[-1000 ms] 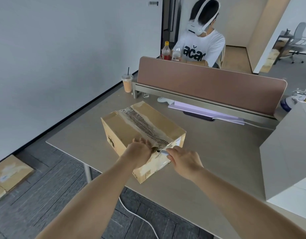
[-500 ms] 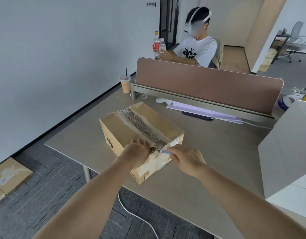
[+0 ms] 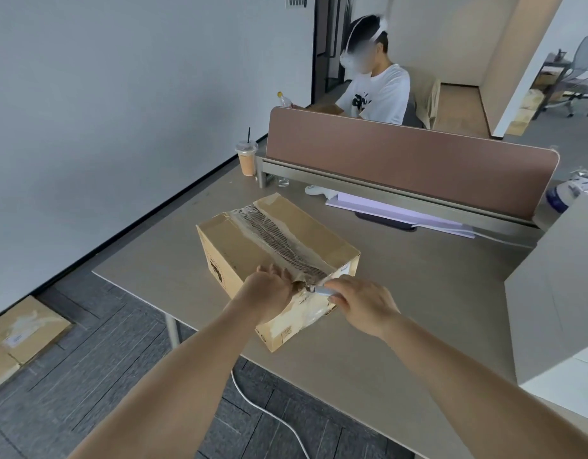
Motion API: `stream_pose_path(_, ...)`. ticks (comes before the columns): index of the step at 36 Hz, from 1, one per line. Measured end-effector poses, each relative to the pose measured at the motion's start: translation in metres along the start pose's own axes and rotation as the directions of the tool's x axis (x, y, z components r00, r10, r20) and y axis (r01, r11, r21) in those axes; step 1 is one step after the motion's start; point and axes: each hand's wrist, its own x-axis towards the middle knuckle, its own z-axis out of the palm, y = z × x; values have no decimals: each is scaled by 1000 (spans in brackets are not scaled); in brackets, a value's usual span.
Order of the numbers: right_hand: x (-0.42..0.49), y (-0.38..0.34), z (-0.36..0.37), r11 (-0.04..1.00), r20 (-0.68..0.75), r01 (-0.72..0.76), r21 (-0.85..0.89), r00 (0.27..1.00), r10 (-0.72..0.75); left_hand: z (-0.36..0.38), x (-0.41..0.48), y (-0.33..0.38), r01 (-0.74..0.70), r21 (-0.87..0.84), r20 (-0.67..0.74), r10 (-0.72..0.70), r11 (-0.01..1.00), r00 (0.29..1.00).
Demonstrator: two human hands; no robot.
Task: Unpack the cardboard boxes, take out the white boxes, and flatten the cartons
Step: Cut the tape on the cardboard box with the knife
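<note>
Head cam, looking down. The cardboard carton [image 3: 239, 246] sits on the worktop [image 3: 418, 293] close to the near edge, toward its left corner, and it's closed. Its long axis runs away from me, angled a bit toward the far-left. The taped seam [image 3: 279, 236] runs down the middle of the top along that same line, and the tape looks pretty chewed up, with the corrugation showing through.

Both hands are at the near end of that seam. The left hand [image 3: 269, 289] lies on the top flap with its fingers spread forward, pressing down. As far as I can see it isn't curled round anything. The right hand [image 3: 362, 303] pinches a small silvery cutter [image 3: 319, 289], tip right at the near end of the seam, just beside the left hand's fingers.

So the whole seam lies ahead of the blade. I'd guess the cut has to go away from me, along the long axis toward the brown divider screen [image 3: 411, 160]. The left hand's fingers are awfully close to that tip.

Further out there's an iced drink cup [image 3: 246, 157] at the far-left edge, a big white box [image 3: 557, 293] at the right edge, and flattened cartons [image 3: 24, 329] on the floor.
</note>
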Motion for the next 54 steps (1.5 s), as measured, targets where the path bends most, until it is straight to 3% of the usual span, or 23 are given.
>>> stream_pose_path(5,6,1,3,998,10,-59,28,998,59,1,-1,-2,-12,2,-17,12,1000,1000)
stream_pose_path(9,7,26,-5,980,-19,-198,-36,980,197,-1,-3,-2,-10,-4,-22,10,1000,1000)
stream_pose_path(14,3,36,-12,975,-73,-213,-63,975,209,-2,-3,0,-6,6,-21,6,1000,1000)
stream_pose_path(21,-6,32,-8,954,-12,-286,92,957,288,0,-13,-4,16,-46,-61,-19,999,998)
stream_pose_path(27,-4,27,-11,914,-44,-348,209,930,364,10,-22,-31,-99,-144,-52,92,985,994)
stream_pose_path(34,28,-7,-21,895,-39,-349,278,927,373,12,0,-92,-58,-235,-44,49,970,998)
stream_pose_path(40,79,-49,-16,845,-47,-357,398,912,407,12,33,-145,-69,-213,-25,65,975,998)
stream_pose_path(46,127,-91,-8,840,-50,-387,381,898,437,30,71,-181,-127,-145,-46,122,981,991)
stream_pose_path(50,160,-109,3,776,-16,-411,479,880,476,38,88,-194,-179,-208,-64,169,962,983)
stream_pose_path(54,192,-124,9,787,-27,-425,446,873,487,52,93,-200,-206,-295,-86,189,933,978)
